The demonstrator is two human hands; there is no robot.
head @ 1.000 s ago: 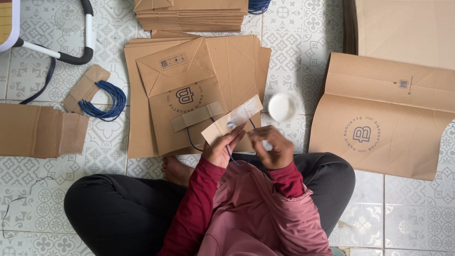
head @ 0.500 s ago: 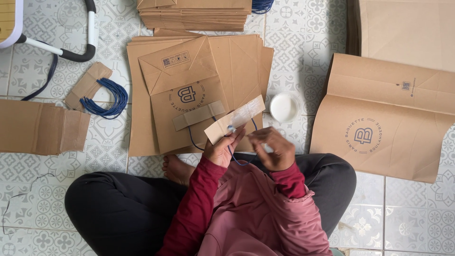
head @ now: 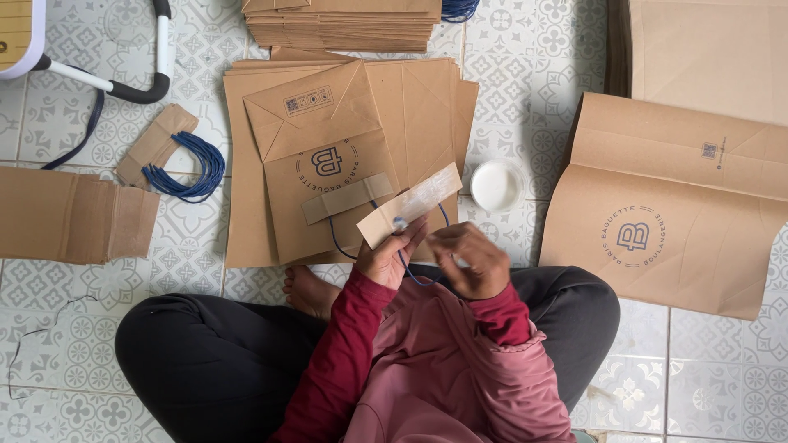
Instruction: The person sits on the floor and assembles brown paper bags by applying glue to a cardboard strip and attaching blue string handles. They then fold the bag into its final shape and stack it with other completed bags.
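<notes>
Small round white tub (head: 496, 185) sits on the floor just right of the flat brown paper bag (head: 328, 168); contents not discernible, looks plain white inside. That bag tops a stack of like bags; a taller stack (head: 345, 23) lies beyond it, a larger folded bag (head: 665, 209) well to its right, a card strip with blue cords (head: 176, 156) to its left. Floor is patterned grey-white tile (head: 525, 74). Person seated cross-legged. Left hand (head: 390, 254), fingers clamped on a tan card strip (head: 409, 205) held over the bag's near edge. Right hand (head: 468, 261) just beside it, fingers curled together, apparently pinching a blue cord (head: 408, 267).
</notes>
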